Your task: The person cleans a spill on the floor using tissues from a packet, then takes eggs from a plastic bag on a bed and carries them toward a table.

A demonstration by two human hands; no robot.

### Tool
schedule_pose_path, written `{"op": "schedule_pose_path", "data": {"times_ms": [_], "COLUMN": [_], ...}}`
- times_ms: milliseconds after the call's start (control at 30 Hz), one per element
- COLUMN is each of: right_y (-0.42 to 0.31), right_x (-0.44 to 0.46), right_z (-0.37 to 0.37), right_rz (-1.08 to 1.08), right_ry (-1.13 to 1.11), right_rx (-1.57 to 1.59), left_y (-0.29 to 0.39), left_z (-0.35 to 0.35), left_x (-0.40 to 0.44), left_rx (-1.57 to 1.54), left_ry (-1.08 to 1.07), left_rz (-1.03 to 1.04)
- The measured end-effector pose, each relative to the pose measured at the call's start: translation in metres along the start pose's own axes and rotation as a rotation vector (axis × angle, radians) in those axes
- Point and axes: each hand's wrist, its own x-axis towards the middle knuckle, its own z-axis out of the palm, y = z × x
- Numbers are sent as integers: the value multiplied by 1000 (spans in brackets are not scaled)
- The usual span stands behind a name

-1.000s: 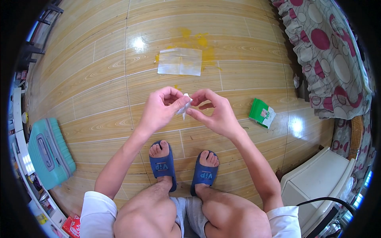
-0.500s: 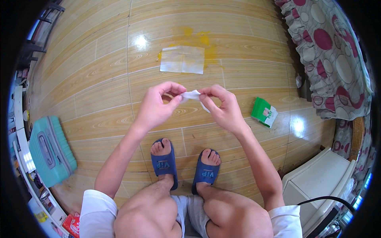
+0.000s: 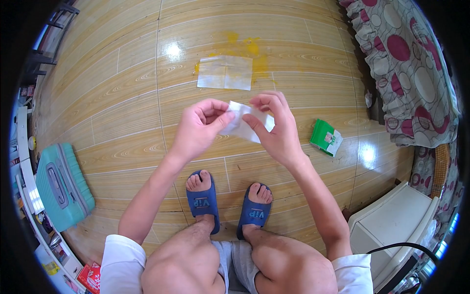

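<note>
A white tissue (image 3: 238, 130), partly unfolded, hangs in front of me above the floor. My left hand (image 3: 200, 125) pinches its upper left corner between thumb and fingers. At the tissue's right side, my right hand (image 3: 276, 122) has its thumb lying across the paper and its fingers spread apart from the thumb. Farther ahead, another tissue (image 3: 224, 81) lies flat on the floor and looks damp. It covers part of a yellow liquid spill (image 3: 250, 47), whose splashes show beyond its far and right edges.
On the floor to the right lies a green and white tissue pack (image 3: 325, 137). A teal suitcase (image 3: 63, 186) stands at left, by shelves. A patterned curtain (image 3: 399, 73) and a white cabinet (image 3: 387, 225) line the right side. My feet wear blue slippers (image 3: 201, 203).
The tissue has been opened from a narrow fold into a wider sheet. My right fingers have lifted and spread away from the thumb; my left hand keeps its pinch.
</note>
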Motion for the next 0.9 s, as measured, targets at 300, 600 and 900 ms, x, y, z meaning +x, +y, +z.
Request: {"op": "schedule_pose_path", "data": {"times_ms": [300,600,900], "right_y": [5,1,6], "right_x": [-8,-9,-11], "right_z": [13,10,6], "right_rz": [-242,-357,-34], "right_ry": [-11,-19,-96], "right_rx": [-165,-226,173], "left_y": [9,3,-7], "left_z": [1,0,-9], "left_x": [-1,2,-4], "left_rx": [-207,-288,421], "left_ry": [131,243,322], "left_rz": [-155,-267,182]}}
